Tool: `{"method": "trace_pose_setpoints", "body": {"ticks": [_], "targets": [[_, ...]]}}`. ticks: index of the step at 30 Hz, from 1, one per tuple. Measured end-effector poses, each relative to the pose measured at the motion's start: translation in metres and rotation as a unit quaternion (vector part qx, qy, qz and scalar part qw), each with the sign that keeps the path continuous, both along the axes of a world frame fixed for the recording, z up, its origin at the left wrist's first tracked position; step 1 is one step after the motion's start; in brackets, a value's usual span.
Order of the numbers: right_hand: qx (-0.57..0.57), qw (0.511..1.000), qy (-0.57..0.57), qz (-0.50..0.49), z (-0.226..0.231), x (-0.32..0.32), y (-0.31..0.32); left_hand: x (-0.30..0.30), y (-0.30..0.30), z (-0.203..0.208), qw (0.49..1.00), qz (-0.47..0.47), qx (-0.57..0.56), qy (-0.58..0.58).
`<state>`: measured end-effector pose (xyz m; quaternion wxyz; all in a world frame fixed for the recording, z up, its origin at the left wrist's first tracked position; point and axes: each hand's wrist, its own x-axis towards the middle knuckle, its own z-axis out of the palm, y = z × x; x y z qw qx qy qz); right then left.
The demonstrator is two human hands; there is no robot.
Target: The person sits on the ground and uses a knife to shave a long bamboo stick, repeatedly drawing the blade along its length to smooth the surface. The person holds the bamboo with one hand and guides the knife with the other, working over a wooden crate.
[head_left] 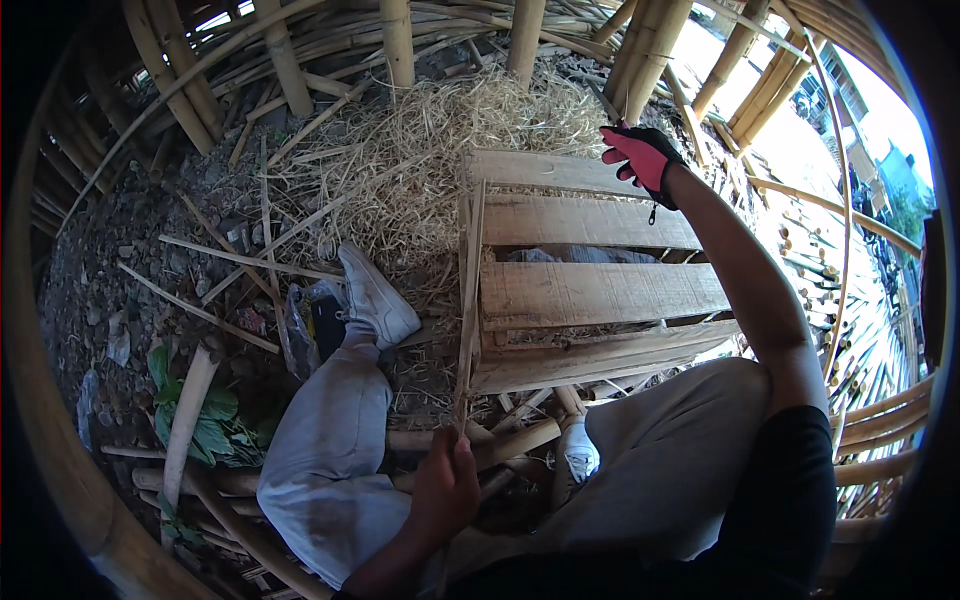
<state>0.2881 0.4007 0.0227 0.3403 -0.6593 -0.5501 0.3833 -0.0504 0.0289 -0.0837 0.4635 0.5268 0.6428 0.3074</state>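
Note:
My left hand (447, 485), bare, is closed around the lower end of a thin bamboo strip (467, 330). The strip runs away from me along the left side of a slatted wooden crate (600, 295). Beyond the crate's far right part, my right hand (645, 162) is raised in a pink and black glove. Its fingers point left and look slightly apart, with nothing visible in them. Something grey shows through the gap between the crate's slats.
Dry straw-like shavings (400, 150) lie behind the crate. Loose bamboo strips (250, 257) and a plastic bag (318, 315) are on the stony ground at left, near my shoe (378, 300). Bamboo poles (397, 45) stand around. Many cut bamboo pieces (815, 285) lie at right.

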Motion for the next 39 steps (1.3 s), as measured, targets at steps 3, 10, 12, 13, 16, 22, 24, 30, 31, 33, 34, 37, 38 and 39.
{"method": "trace_pose_setpoints", "body": {"ticks": [3, 10, 12, 13, 16, 22, 24, 30, 31, 33, 34, 37, 38, 39], "targets": [[0.006, 1.0, -0.007, 0.001, 0.0, -0.003, -0.001, -0.001, -0.005, 0.013, 0.999, -0.005, 0.017, -0.028], [-0.011, 0.97, -0.202, 0.135, -0.003, 0.008, -0.003, 0.007, -0.011, 0.004, 0.995, -0.012, -0.015, -0.102], [0.013, 0.953, -0.219, 0.21, -0.023, 0.012, -0.004, 0.009, -0.01, 0.002, 0.994, -0.013, -0.006, -0.105], [-0.055, 0.942, -0.263, 0.202, -0.016, -0.011, -0.013, 0.008, -0.014, 0.001, 0.995, -0.003, -0.011, -0.103], [-0.113, 0.932, -0.293, 0.183, 0.002, -0.024, -0.025, 0.007, -0.015, -0.003, 0.993, 0.002, -0.018, -0.115], [0.002, 0.916, -0.395, 0.068, -0.018, 0.032, 0.023, 0.01, -0.01, 0.001, 0.991, -0.003, -0.005, -0.136], [-0.046, 0.958, -0.257, 0.116, -0.024, 0.051, 0.026, 0.011, -0.009, 0.0, 0.991, -0.01, 0.0, -0.135], [0.044, 0.887, -0.432, 0.159, -0.011, 0.022, 0.014, 0.009, -0.012, -0.006, 0.991, 0.001, -0.017, -0.131], [0.131, 0.837, -0.514, 0.132, -0.015, 0.037, 0.022, 0.011, -0.01, -0.008, 0.991, -0.004, -0.015, -0.134], [0.059, 0.92, -0.376, 0.097, -0.018, 0.046, 0.029, 0.012, -0.008, -0.008, 0.992, -0.008, -0.009, -0.129], [0.009, 0.945, -0.302, 0.126, -0.019, 0.042, 0.028, 0.011, -0.009, -0.007, 0.993, -0.008, -0.004, -0.122], [-0.096, 0.944, -0.236, 0.209, -0.01, 0.008, 0.006, 0.007, -0.012, -0.003, 0.994, 0.005, -0.004, -0.113], [-0.106, 0.929, -0.267, 0.235, -0.009, 0.008, 0.005, 0.007, -0.012, -0.002, 0.993, 0.006, -0.005, -0.114], [-0.116, 0.911, -0.297, 0.263, -0.008, 0.008, 0.004, 0.007, -0.012, -0.002, 0.993, 0.008, -0.01, -0.118]]}}
